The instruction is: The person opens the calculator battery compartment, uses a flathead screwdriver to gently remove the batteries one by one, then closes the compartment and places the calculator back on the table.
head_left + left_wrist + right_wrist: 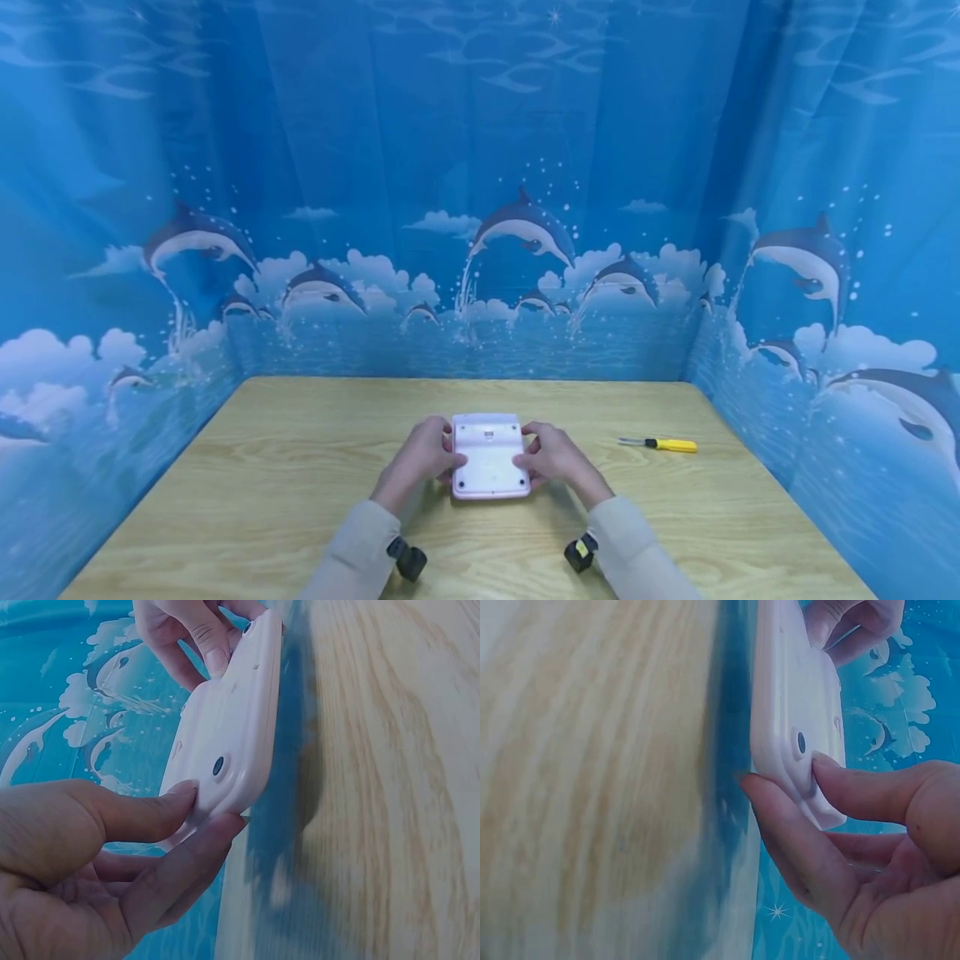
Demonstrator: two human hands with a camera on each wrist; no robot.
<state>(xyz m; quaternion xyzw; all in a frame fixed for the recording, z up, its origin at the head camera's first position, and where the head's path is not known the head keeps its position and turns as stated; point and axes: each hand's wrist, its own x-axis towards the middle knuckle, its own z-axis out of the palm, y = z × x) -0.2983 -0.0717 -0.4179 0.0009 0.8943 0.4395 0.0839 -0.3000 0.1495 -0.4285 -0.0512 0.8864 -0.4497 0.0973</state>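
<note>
A pale pink calculator point(491, 467), its back facing up, is held a little above the wooden table, with a shadow beneath it. Dark round feet sit near its corners, and a small dark slot shows in its raised upper part. My left hand point(424, 454) grips the left edge, thumb on the back and fingers curled beneath. On the opposite edge my right hand point(553, 458) pinches it the same way. Both wrist views show the calculator point(225, 727) point(787, 697) tilted between thumbs and fingers. Its front face is hidden.
To the right on the table point(300, 467) lies a screwdriver point(671, 445) with a yellow and black handle, its tip pointing left. Blue dolphin-print curtains point(450, 125) enclose the table at the back and both sides. A small black camera is strapped to each wrist.
</note>
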